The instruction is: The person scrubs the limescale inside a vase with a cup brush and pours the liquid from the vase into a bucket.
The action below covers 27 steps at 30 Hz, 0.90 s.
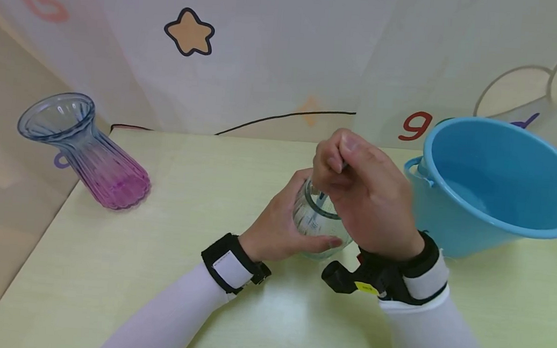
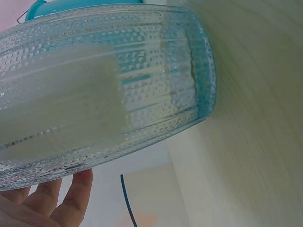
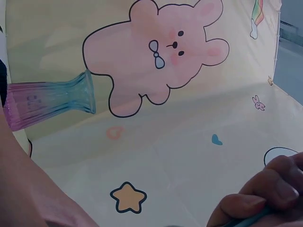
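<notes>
A clear glass jar (image 1: 317,226) with a ribbed, dotted wall stands tilted near the middle of the table. My left hand (image 1: 280,222) grips its side, thumb across the front and fingers behind; in the left wrist view the fingers (image 2: 78,196) touch the glass. Over the mouth, my right hand (image 1: 366,193) is curled round a thin teal handle (image 3: 253,219), whose lower part reaches down inside the jar. What sits at the handle's lower end I cannot tell through the patterned glass.
To the right, close by my right hand, stands a large blue bucket (image 1: 455,218). A fluted glass vase (image 1: 109,165), blue at the top and pink below, stands at the back left. Behind the table rises a wall (image 1: 277,50) with painted drawings.
</notes>
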{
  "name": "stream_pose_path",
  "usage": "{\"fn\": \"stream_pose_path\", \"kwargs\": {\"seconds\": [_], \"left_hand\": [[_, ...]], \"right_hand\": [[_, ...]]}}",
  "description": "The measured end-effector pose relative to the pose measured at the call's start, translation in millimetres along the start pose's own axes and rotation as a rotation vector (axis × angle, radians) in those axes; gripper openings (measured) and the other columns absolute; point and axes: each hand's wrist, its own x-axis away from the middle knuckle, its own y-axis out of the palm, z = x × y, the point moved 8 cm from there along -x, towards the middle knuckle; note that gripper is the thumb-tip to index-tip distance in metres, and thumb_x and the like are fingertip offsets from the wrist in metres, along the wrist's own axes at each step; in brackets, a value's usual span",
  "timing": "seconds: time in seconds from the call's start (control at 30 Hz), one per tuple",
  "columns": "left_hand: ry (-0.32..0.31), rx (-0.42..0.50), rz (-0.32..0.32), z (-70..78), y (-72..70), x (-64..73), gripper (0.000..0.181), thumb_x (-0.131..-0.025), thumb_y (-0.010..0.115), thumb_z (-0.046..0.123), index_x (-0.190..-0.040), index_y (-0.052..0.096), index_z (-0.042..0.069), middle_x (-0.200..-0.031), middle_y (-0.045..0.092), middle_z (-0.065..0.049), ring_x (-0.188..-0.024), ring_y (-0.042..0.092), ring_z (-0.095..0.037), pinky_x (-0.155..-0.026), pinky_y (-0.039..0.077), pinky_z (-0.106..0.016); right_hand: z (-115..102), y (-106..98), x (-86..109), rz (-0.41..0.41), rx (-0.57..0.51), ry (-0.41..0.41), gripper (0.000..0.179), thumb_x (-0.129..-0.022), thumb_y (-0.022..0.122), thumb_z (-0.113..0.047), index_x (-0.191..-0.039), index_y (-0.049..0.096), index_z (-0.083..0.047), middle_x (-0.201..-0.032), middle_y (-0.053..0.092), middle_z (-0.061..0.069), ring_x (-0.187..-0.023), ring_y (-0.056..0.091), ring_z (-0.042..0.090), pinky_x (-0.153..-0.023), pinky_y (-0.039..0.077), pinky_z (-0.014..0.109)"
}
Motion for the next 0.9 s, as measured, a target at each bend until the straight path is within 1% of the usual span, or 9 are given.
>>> {"fn": "stream_pose_path", "kwargs": {"seconds": [0.1, 0.2, 0.3, 0.37, 0.47, 0.6, 0.7, 0.8, 0.9], "left_hand": [[0.013, 0.005, -0.002, 0.2, -0.5, -0.6, 0.089, -0.076, 0.090, 0.013, -0.145, 0.034, 0.022, -0.125, 0.058, 0.000, -0.110, 0.057, -0.017, -0.088, 0.056, -0.032], [0.015, 0.005, -0.002, -0.1, -0.6, -1.1, 0.087, -0.075, 0.090, 0.013, -0.143, 0.035, 0.022, -0.125, 0.057, 0.001, -0.109, 0.057, -0.017, -0.088, 0.056, -0.031], [0.006, 0.001, 0.002, -0.4, -0.6, -1.0, 0.090, -0.075, 0.090, 0.013, -0.145, 0.035, 0.024, -0.125, 0.058, 0.002, -0.109, 0.057, -0.017, -0.089, 0.056, -0.031], [0.000, -0.001, 0.003, -0.7, -0.1, -1.0, 0.093, -0.075, 0.091, 0.013, -0.147, 0.034, 0.026, -0.126, 0.059, 0.002, -0.110, 0.058, -0.016, -0.090, 0.056, -0.032], [-0.011, -0.023, 0.002, -0.8, 1.0, -1.7, 0.098, -0.075, 0.092, 0.015, -0.151, 0.032, 0.029, -0.128, 0.059, 0.003, -0.112, 0.059, -0.015, -0.092, 0.057, -0.032], [-0.016, -0.058, 0.013, -0.3, 1.4, -2.6, 0.100, -0.074, 0.094, 0.019, -0.151, 0.031, 0.029, -0.131, 0.059, 0.004, -0.115, 0.059, -0.013, -0.096, 0.056, -0.033], [-0.016, -0.064, 0.022, 0.0, 1.0, -2.7, 0.100, -0.074, 0.094, 0.020, -0.151, 0.032, 0.029, -0.134, 0.058, 0.004, -0.117, 0.059, -0.013, -0.099, 0.055, -0.034], [-0.006, -0.062, 0.023, 0.5, 1.0, -2.9, 0.099, -0.074, 0.094, 0.020, -0.151, 0.032, 0.028, -0.138, 0.056, 0.004, -0.122, 0.058, -0.013, -0.102, 0.054, -0.035], [0.004, -0.062, 0.029, 0.9, 0.6, -2.7, 0.099, -0.074, 0.094, 0.019, -0.151, 0.033, 0.028, -0.142, 0.055, 0.005, -0.126, 0.057, -0.012, -0.104, 0.054, -0.035]], "right_hand": [[6.8, 3.1, -1.2, -0.005, 0.023, 0.047, 0.031, -0.113, 0.030, -0.023, -0.088, 0.046, -0.013, -0.078, 0.031, 0.003, -0.074, 0.033, 0.019, -0.073, 0.029, 0.036], [10.5, 3.9, -1.5, -0.020, 0.028, 0.069, 0.031, -0.113, 0.029, -0.023, -0.088, 0.046, -0.013, -0.079, 0.031, 0.003, -0.075, 0.033, 0.019, -0.073, 0.029, 0.035], [9.1, 1.3, -2.0, -0.029, 0.028, 0.052, 0.032, -0.113, 0.028, -0.023, -0.087, 0.045, -0.013, -0.078, 0.032, 0.003, -0.074, 0.033, 0.019, -0.073, 0.030, 0.035], [6.1, -2.3, -2.2, -0.026, 0.013, 0.026, 0.032, -0.112, 0.031, -0.026, -0.086, 0.044, -0.013, -0.076, 0.031, 0.003, -0.073, 0.033, 0.019, -0.071, 0.028, 0.037], [-4.2, -6.5, -1.3, -0.040, -0.072, -0.034, 0.030, -0.111, 0.035, -0.024, -0.086, 0.044, -0.012, -0.075, 0.030, 0.003, -0.071, 0.031, 0.019, -0.070, 0.025, 0.038], [-17.1, -9.4, 0.3, -0.082, -0.155, -0.117, 0.027, -0.110, 0.034, -0.020, -0.086, 0.044, -0.011, -0.073, 0.029, 0.004, -0.068, 0.029, 0.019, -0.067, 0.022, 0.037], [-20.9, -14.5, 1.4, -0.074, -0.193, -0.148, 0.029, -0.110, 0.031, -0.019, -0.086, 0.045, -0.011, -0.072, 0.030, 0.003, -0.067, 0.030, 0.018, -0.066, 0.023, 0.036], [-25.4, -20.7, 2.8, -0.053, -0.279, -0.176, 0.032, -0.109, 0.027, -0.018, -0.085, 0.046, -0.010, -0.071, 0.030, 0.003, -0.067, 0.031, 0.018, -0.066, 0.022, 0.036], [-31.9, -26.0, 4.1, -0.047, -0.378, -0.222, 0.034, -0.108, 0.023, -0.017, -0.082, 0.043, -0.007, -0.069, 0.030, 0.003, -0.065, 0.031, 0.019, -0.065, 0.021, 0.035]]}}
